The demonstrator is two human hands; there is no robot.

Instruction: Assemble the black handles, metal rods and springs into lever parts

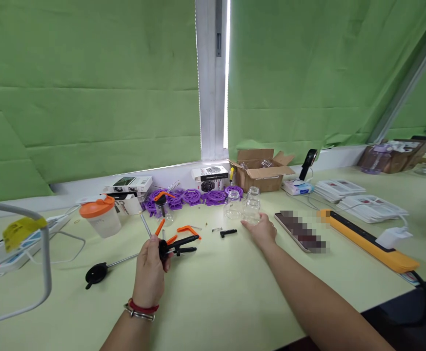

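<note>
My left hand [151,263] is closed round a black lid assembly [176,245] with a lever and spout pointing right; a thin metal tube [144,224] rises above the fingers. My right hand [262,233] has its fingers curled at the low side of a clear jar [251,211] on the table. Another clear jar [232,207] stands to its left. Between my hands lie a small spring [217,229] and a black nozzle-like part [228,233]. Orange handle pieces [189,230] lie beyond my left hand. A black round lid with a metal rod [96,274] lies left of it.
Purple plastic pieces [192,196] line the back, near white printed boxes [210,176] and an open cardboard box [262,175]. An orange-lidded cup [100,217] stands left. A phone [300,233] and a yellow power strip [370,241] lie right. A white metal frame [46,263] juts in at left.
</note>
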